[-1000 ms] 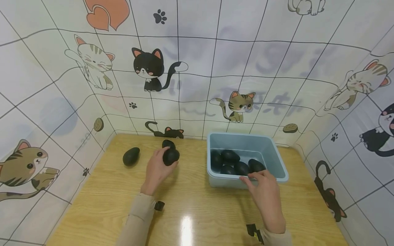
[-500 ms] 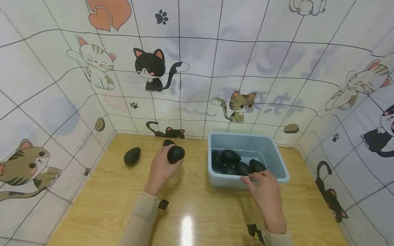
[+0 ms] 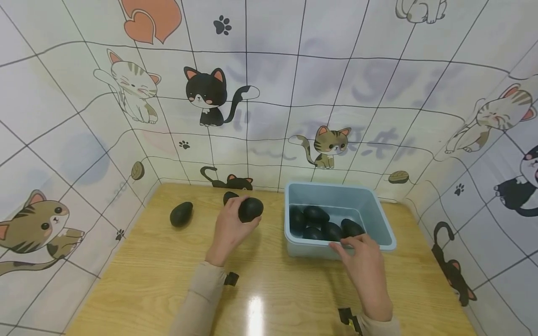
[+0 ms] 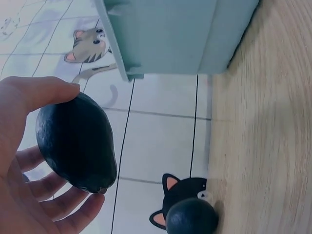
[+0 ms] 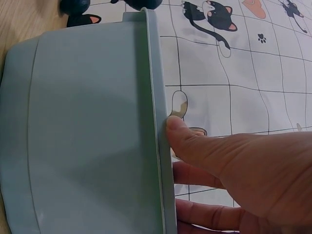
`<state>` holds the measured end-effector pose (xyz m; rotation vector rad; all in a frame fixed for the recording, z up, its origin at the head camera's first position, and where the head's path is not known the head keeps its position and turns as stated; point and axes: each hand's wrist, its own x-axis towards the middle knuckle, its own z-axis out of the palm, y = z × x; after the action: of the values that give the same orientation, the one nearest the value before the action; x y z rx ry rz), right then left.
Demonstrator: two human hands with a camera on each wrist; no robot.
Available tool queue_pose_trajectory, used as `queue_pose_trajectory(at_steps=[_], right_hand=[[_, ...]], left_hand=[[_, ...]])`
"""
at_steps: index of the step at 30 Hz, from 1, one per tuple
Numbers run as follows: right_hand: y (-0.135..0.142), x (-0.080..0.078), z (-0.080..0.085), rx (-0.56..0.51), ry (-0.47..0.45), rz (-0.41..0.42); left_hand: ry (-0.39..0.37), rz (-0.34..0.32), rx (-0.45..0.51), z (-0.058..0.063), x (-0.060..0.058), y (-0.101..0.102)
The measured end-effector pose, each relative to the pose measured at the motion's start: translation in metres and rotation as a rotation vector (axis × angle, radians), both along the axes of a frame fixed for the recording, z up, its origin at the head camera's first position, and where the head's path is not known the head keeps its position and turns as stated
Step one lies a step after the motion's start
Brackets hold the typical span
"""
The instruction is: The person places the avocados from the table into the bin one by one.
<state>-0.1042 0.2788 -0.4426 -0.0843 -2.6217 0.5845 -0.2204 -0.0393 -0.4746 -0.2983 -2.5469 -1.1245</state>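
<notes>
My left hand [image 3: 229, 231] grips a dark avocado [image 3: 251, 210] above the table. In the left wrist view the thumb lies on top of this avocado [image 4: 75, 141] and the fingers curl beneath it. Another avocado [image 3: 229, 197] sits behind the left hand, partly hidden by it. Farther left one more avocado [image 3: 181, 214] lies on the table. My right hand [image 3: 365, 270] pinches the front rim of a light blue plastic bin [image 3: 311, 250], which holds several avocados [image 3: 316, 214]. In the right wrist view the thumb presses the rim [image 5: 157, 97], with fingers on its other side.
The wooden table [image 3: 269, 280] backs onto a wall [image 3: 269, 116] printed with cartoon cats. Similar printed walls flank it left and right. The bin stands at the table's back right, near the rear wall.
My left hand has carried the avocado to the right, toward the bin, and slightly up. The right hand stays on the bin's rim.
</notes>
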Motion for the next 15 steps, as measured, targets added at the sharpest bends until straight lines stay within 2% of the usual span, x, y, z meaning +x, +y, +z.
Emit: queue_pose_trajectory(at_steps=[6,10,15], right_hand=[[0.0,0.001,0.0,0.006,0.01,0.002],[0.0,0.001,0.001,0.011,0.001,0.0],[-0.001,0.0,0.002,0.004,-0.029,-0.008]], left_hand=[[0.04,-0.057,-0.037,0.001,0.002,0.013],[0.049,-0.087,-0.023,0.003,0.003,0.02],[0.055,-0.1,-0.034,0.003,0.004,0.027]])
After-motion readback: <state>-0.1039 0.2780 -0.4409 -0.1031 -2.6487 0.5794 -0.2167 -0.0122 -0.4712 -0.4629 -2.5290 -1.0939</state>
